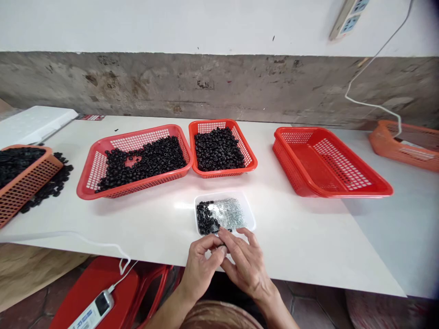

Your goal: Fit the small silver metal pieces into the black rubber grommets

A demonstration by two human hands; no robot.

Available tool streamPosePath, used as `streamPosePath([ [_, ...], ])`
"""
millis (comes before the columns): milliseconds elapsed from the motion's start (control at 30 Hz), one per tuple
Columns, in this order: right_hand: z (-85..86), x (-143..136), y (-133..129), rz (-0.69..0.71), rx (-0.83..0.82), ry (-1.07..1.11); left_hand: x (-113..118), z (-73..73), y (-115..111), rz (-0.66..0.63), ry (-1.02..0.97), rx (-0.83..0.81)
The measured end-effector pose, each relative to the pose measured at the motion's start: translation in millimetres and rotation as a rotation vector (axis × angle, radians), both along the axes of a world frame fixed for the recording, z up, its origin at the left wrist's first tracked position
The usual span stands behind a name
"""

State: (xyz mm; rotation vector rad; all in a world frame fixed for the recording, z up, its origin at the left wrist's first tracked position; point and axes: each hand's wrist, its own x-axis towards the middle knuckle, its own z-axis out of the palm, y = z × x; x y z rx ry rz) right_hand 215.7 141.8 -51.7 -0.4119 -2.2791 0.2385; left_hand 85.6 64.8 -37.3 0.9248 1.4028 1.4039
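Both hands meet just in front of a shallow clear plastic tub (pixel 252 214), close to the table's front edge. My left hand (pixel 202 265) is closed, thumb and index finger pinching a small black part (pixel 222 246), mostly covered by the fingers. My right hand (pixel 245 262) presses against the left fingertips, its index finger bent over them and its little finger raised. Whatever the right fingers grip is hidden. Inside the tub, small black ring-like parts (pixel 205 219) lie on the left and a heap of tiny shiny, silvery pieces (pixel 229 212) on the right.
Behind the tub stand two red baskets (pixel 137 182) (pixel 226 172) of black parts. Farther right is a red basket (pixel 329 194); an orange one (pixel 387 141) sits beyond. Another orange basket (pixel 30 185) stands left, with loose parts beside it. A power strip (pixel 92 313) lies on a red stool (pixel 103 269).
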Motion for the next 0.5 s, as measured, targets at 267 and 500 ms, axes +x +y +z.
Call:
streamPosePath([
  [267, 0.8, 0.1, -0.1, 0.001, 0.011, 0.017, 0.2, 0.2, -1.5, -0.002, -0.010, 0.011],
  [500, 1.6, -0.3, -0.2, 0.009, 0.010, 0.026, 0.3, 0.7, -0.8, 0.002, -0.020, 0.017],
])
